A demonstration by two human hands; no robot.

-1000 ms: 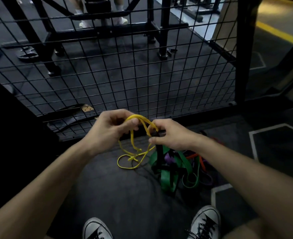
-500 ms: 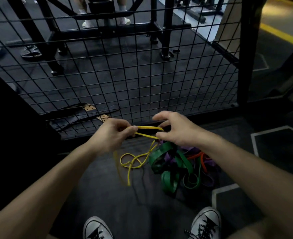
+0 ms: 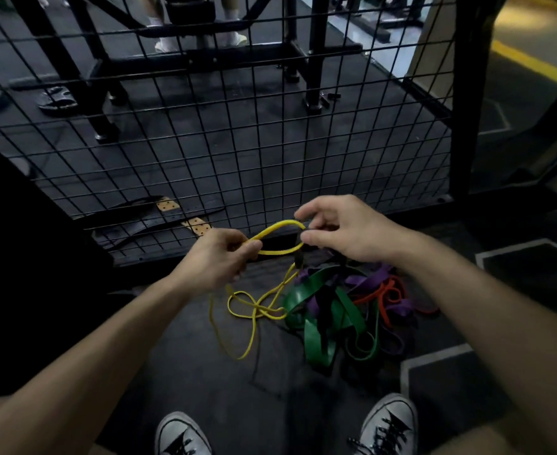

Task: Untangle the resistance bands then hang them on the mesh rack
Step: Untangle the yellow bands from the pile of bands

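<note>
A thin yellow band [image 3: 272, 236] is stretched between my two hands above the floor. My left hand [image 3: 219, 261] pinches one end of its loop. My right hand [image 3: 339, 229] holds the other end together with a black band [image 3: 300, 259] hanging below it. The rest of the yellow band trails in loose coils on the floor. To the right lies a tangled pile of a green band [image 3: 319, 323], a purple band [image 3: 369, 277] and a red band [image 3: 385, 297]. The black mesh rack [image 3: 237, 133] stands upright just beyond my hands.
My two sneakers [image 3: 183, 435] stand at the bottom edge. Black straps with tan patches [image 3: 159, 218] lie behind the mesh. A thick black post [image 3: 467, 110] frames the rack on the right. Gym equipment and another person's legs are beyond the mesh.
Both hands have pulled apart, stretching the yellow loop wider. More yellow band has dropped onto the floor. My right hand rose slightly and its fingers spread.
</note>
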